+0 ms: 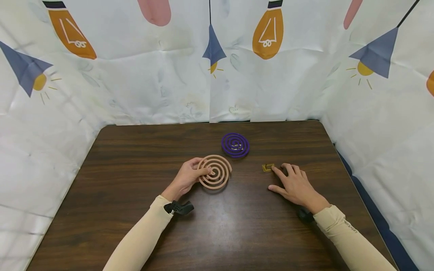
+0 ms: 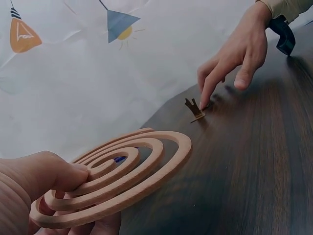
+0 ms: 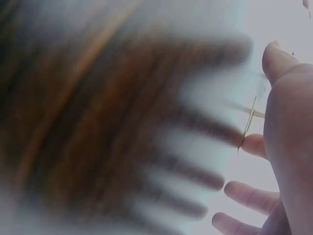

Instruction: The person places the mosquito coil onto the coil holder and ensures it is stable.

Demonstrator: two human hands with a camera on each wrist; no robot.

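My left hand (image 1: 186,177) pinches a tan mosquito coil (image 1: 213,173), thumb on top near its centre and fingers beneath. The left wrist view shows this coil (image 2: 124,203) tilted and raised off the table. My right hand (image 1: 300,190) is spread low over the table, with a fingertip touching the base of a small gold metal coil stand (image 1: 268,167). An upright forked prong of that stand (image 2: 193,105) shows in the left wrist view. Farther back lies a purple mosquito coil (image 1: 235,145), with something pale and metallic at its middle.
Everything rests on a dark wood-grain table (image 1: 142,150) with rounded far corners. A white cloth (image 1: 162,86) printed with lamps and bulbs hangs behind the table and along both sides. Each wrist wears a black strap (image 1: 179,207).
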